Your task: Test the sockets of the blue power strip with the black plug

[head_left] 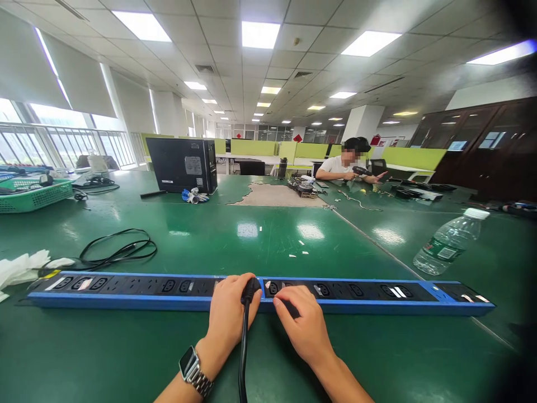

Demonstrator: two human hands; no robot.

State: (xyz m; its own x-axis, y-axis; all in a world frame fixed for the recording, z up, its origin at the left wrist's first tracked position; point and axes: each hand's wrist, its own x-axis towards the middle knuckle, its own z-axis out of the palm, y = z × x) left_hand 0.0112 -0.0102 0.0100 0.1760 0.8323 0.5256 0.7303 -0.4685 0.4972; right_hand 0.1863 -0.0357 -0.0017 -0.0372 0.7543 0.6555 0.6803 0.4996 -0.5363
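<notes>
A long blue and black power strip (371, 291) lies crosswise in front of me on the green table. My left hand (229, 310) wraps round a black plug (250, 290) at the strip's middle, and its thick cord (243, 352) runs down towards me. Whether the plug sits in a socket is hidden by the fingers. Just to the right, my right hand (304, 322) rests at the strip with thumb and forefinger curled close together beside a socket. Anything between those fingertips is too small to make out. A watch (191, 366) is on my left wrist.
Behind the strip lie a coiled black cable (119, 249) and white tissue (25, 268) at left. A clear bottle (451, 243) leans at right. Farther back are a green basket (37, 196), a black computer case (180, 165) and a person (346, 165) seated across the table.
</notes>
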